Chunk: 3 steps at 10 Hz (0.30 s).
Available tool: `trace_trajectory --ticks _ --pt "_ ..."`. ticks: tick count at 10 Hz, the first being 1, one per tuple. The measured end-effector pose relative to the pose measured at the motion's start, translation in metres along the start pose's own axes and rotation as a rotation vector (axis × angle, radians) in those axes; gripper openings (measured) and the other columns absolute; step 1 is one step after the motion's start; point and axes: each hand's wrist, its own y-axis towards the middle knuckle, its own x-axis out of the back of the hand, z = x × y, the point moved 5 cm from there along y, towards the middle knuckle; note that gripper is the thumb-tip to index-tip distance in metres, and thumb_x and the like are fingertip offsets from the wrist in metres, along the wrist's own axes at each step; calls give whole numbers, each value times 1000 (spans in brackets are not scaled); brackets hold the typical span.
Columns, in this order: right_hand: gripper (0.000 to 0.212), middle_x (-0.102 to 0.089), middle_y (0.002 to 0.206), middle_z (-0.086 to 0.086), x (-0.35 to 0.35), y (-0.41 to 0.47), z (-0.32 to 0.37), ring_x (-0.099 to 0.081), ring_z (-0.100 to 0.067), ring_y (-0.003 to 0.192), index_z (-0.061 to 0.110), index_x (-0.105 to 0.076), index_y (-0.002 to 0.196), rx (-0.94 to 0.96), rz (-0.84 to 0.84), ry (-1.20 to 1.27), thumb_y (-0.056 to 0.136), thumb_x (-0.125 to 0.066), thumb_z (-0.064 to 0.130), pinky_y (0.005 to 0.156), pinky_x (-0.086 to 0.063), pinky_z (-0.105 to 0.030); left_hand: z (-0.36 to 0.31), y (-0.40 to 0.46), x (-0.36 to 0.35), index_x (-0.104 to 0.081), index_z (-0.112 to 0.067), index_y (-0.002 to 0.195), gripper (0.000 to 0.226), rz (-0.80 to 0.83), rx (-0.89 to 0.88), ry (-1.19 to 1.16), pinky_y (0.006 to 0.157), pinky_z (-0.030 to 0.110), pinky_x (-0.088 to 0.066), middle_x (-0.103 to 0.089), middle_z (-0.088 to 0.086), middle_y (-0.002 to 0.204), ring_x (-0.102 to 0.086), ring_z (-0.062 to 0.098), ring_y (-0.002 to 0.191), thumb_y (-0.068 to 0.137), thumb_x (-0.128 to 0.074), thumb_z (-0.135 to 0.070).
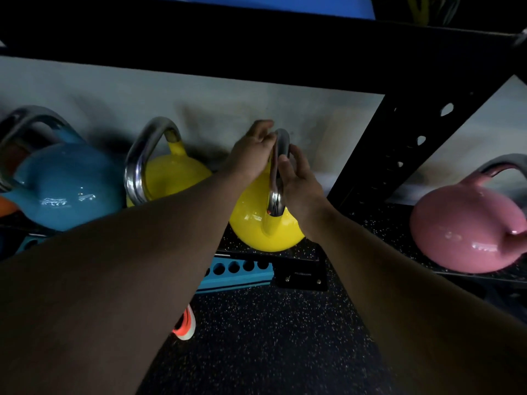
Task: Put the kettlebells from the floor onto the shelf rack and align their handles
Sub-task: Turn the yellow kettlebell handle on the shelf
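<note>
A yellow kettlebell (262, 232) stands on the low shelf (288, 253) of the black rack, its steel handle turned edge-on toward me. My left hand (251, 152) wraps the top of that handle from the left. My right hand (299, 181) presses on the handle from the right, fingers curled around it. To the left stand a second yellow kettlebell (174, 178) and a blue kettlebell (65, 189), their handles angled to the left. A pink kettlebell (467, 229) sits on the neighbouring shelf at the right.
A black rack upright (399, 149) with holes separates the two shelf bays. A thick black beam (256, 55) runs overhead. A blue perforated bar (236, 272) lies under the shelf front. My orange shoe (185, 326) is on the speckled rubber floor (271, 337).
</note>
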Motion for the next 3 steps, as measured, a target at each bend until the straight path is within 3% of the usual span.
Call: trace_trajectory --ticks 1,2,3 --pt "42 -62 117 -6 13 0 9 -60 -25 112 26 -47 138 46 -75 -161 98 -49 39 85 -51 -32 -17 -6 -1 -60 -20 128 32 -20 -165 131 90 17 -40 -63 4 132 -58 17 119 98 -50 -21" --pt "38 -50 105 0 34 -8 24 -57 -24 107 23 -56 125 169 -115 -434 90 -63 36 83 -42 -26 -29 -21 -3 -64 -17 121 31 -3 -297 355 90 17 -38 -62 6 126 -56 20 117 91 -58 -22" --pt "34 -51 102 -2 52 -18 28 -57 -26 108 21 -59 121 223 -133 -544 90 -65 32 80 -38 -23 -34 -29 0 -64 -17 119 33 -8 -311 432 97 30 -42 -59 7 129 -52 26 121 87 -60 -24"
